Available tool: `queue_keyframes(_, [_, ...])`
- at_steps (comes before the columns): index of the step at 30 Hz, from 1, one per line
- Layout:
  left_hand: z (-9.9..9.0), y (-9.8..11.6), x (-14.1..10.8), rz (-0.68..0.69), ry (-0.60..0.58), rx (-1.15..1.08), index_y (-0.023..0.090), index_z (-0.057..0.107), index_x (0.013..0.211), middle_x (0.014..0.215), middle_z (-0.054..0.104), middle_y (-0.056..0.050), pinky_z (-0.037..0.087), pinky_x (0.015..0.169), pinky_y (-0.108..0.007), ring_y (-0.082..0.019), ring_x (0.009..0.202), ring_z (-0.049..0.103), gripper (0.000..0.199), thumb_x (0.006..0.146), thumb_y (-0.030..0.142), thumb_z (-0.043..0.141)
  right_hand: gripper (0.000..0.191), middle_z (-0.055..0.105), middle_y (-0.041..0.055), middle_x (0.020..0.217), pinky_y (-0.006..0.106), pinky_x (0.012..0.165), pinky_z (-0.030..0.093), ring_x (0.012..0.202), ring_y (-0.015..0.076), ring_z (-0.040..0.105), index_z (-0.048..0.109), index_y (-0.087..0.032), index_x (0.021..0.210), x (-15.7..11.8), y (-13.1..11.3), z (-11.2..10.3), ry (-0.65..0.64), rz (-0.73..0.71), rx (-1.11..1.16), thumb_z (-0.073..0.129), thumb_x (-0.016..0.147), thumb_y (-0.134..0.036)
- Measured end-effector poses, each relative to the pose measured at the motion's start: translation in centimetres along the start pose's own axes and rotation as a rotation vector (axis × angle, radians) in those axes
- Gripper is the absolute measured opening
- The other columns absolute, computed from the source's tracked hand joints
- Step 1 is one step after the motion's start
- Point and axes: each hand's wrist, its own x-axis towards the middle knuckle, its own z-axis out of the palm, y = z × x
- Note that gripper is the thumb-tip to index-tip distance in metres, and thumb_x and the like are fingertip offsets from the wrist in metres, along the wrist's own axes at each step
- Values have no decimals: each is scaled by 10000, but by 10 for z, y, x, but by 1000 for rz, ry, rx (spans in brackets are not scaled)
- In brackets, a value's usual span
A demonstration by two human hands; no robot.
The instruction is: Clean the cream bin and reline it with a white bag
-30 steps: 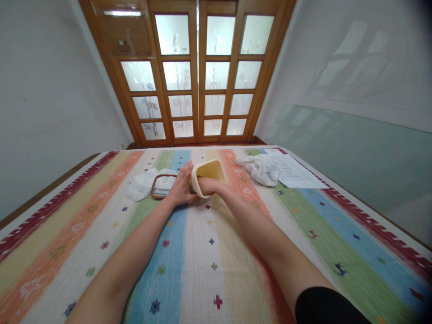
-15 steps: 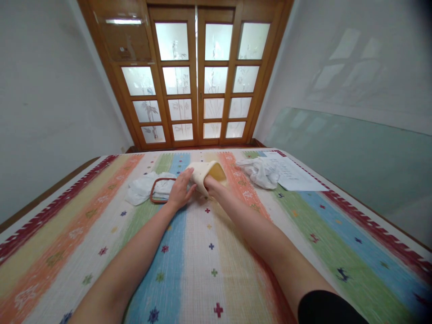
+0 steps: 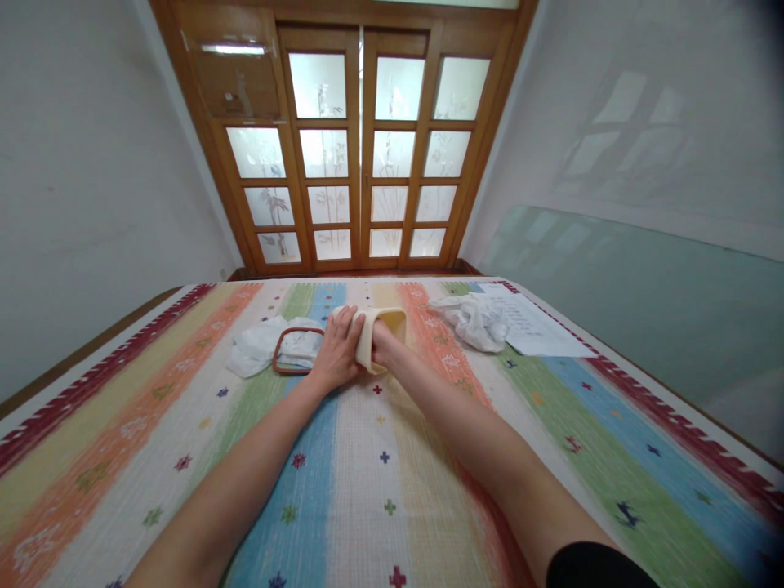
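A pale yellow cloth pouch (image 3: 366, 343), soft and open at the end facing me, is between my hands above the striped tablecloth. My left hand (image 3: 336, 349) lies around its left side, the fingers curved over the outside. Reaching into the opening from the right is my right hand (image 3: 383, 345); its fingers are hidden inside the cloth. Just left of my left hand, a brown rounded rectangular frame (image 3: 282, 370) rests over white material.
A crumpled white plastic bag (image 3: 250, 349) lies left of the frame. Another crumpled white bundle (image 3: 474, 321) sits to the right, beside a printed paper sheet (image 3: 545, 333). The striped tablecloth (image 3: 361, 506) covers the table. Wooden glazed doors (image 3: 361, 147) stand behind.
My left hand has slid further over the pouch, and its fingers have closed in more around it. The pouch has turned and shifted slightly left, with my right hand still inside.
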Motion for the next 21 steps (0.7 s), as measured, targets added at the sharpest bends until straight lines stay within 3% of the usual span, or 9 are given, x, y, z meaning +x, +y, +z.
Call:
queue_keyframes(4, [-1,-10,-1,-48,82,-36,263,22,1691,1687,253,-220,269,1263,-701,-443,1577,264,1256,735,316,835,429,729,98,820,294,687,566,797,223,685,730,-139,1024,-4,2,-2,-36,119,110,475,1002,-483])
queue_keyframes(6, [-1,-17,-2,-74,119,-51,225,19,1685,1667,273,-238,304,1258,-676,-440,1564,287,1272,728,349,847,338,740,76,868,277,735,556,817,201,678,735,-160,1022,-8,-3,-7,-102,90,84,525,984,-422])
queue_keyframes(10, [-2,-33,-5,-130,162,-70,164,87,1659,1624,328,-256,326,1248,-659,-435,1531,340,1229,728,404,852,274,759,57,1005,288,927,513,955,182,669,741,-179,1012,-22,-25,-20,-227,-159,-311,480,1000,-262])
queue_keyframes(13, [-4,-40,-8,-139,186,-99,154,173,1636,1610,354,-249,354,1241,-633,-416,1513,374,1129,755,416,829,302,766,86,1051,304,913,487,962,201,668,740,-160,998,-32,-39,-25,-325,-293,-739,447,1022,-230])
queue_keyframes(16, [-6,-42,-10,-95,170,-138,164,191,1634,1612,364,-240,373,1233,-629,-411,1512,380,1089,784,450,808,311,777,117,1101,295,853,476,945,216,689,755,-156,1052,-34,-41,-26,-413,-312,-1025,454,1029,-230])
queue_keyframes(21, [-8,-29,-5,-36,118,-115,177,211,1629,1572,410,-233,380,1221,-647,-433,1470,426,1133,735,456,848,343,780,147,1177,286,838,494,988,237,727,771,-149,1149,-24,-21,-23,-458,-243,-1209,469,1038,-267])
